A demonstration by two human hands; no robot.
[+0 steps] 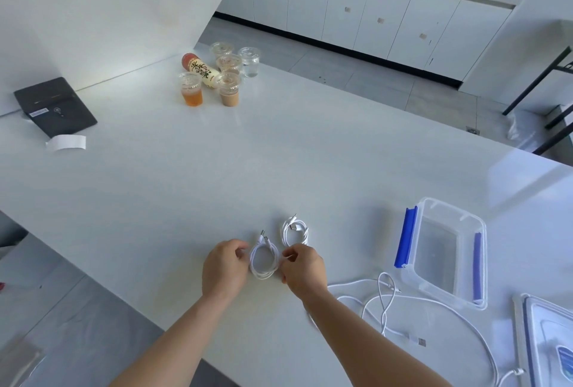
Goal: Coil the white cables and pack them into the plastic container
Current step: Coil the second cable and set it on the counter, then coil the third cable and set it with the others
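A coiled white cable (264, 260) lies on the white table between my hands. My left hand (224, 269) pinches its left side and my right hand (303, 270) pinches its right side. A second coiled white cable (295, 231) rests just beyond, touching neither hand. Loose white cables (384, 300) sprawl uncoiled to the right of my right forearm. The clear plastic container (412, 278) with blue clips stands open at the right with nothing inside. Its lid (545, 340) lies at the lower right edge.
Several lidded drink cups (228, 87) and a lying bottle (198, 70) stand far back on the table. A black device (55, 106) and a white paper slip (66, 141) sit at the left. The table's edge runs diagonally at the lower left.
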